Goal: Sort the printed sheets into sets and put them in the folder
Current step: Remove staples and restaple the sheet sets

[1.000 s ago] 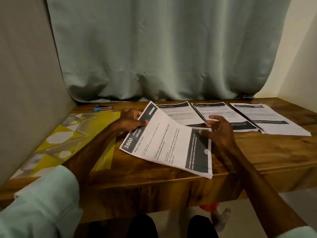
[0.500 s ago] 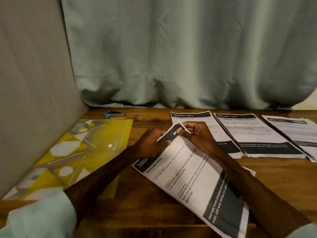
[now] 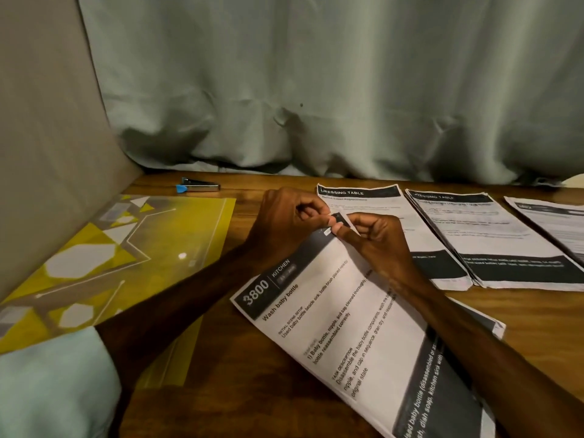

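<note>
Both the left hand [image 3: 284, 222] and the right hand [image 3: 376, 245] pinch the far corner of the kitchen sheets [image 3: 331, 336], which lie on the bench [image 3: 221, 393], right of the yellow folder [image 3: 126, 257]. I think the page edges should be squared evenly and held firmly, so no sheet slips.

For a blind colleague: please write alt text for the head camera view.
The left hand and right hand pinch the far corner of a white printed sheet headed Wash baby bottle on a brown wooden table. A yellow patterned folder lies left, more printed stacks right.
</note>
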A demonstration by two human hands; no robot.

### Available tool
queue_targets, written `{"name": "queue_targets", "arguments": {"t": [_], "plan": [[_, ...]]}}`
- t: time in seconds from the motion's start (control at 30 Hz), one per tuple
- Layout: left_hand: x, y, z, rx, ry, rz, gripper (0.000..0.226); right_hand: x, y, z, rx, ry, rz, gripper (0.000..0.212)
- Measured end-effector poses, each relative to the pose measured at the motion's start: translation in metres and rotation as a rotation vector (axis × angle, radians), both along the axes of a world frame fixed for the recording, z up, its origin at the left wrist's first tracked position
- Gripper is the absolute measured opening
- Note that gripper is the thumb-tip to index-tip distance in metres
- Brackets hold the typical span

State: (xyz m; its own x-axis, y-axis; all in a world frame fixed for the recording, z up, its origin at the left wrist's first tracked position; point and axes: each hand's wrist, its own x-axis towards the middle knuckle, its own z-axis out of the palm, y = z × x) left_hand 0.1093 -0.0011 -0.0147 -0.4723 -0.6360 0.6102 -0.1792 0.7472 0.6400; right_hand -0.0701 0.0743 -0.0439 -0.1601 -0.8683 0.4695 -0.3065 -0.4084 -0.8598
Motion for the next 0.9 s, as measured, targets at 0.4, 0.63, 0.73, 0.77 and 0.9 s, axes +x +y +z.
{"name": "queue_targets", "arguments": {"t": [0.4,0.63,0.73,0.77,0.9], "plan": [[0.009,0.012,-0.015,-0.381,-0.097,0.21,0.013,0.003,0.001,-0.003,-0.008,0.016,0.041,0.016],[0.007,0.012,-0.02,-0.673,-0.032,0.314,0.009,0.002,0.0,-0.005,0.01,-0.048,0.06,0.012],[0.003,0.012,-0.02,-0.723,-0.022,0.327,0.005,0.001,-0.002,-0.008,0.038,-0.111,0.071,0.012],[0.002,0.013,-0.02,-0.746,-0.035,0.327,0.004,0.0,-0.003,-0.008,0.043,-0.101,0.074,0.012],[0.002,0.016,-0.019,-0.848,-0.081,0.331,0.004,0.0,-0.003,-0.006,0.049,-0.131,0.076,0.011]]}}
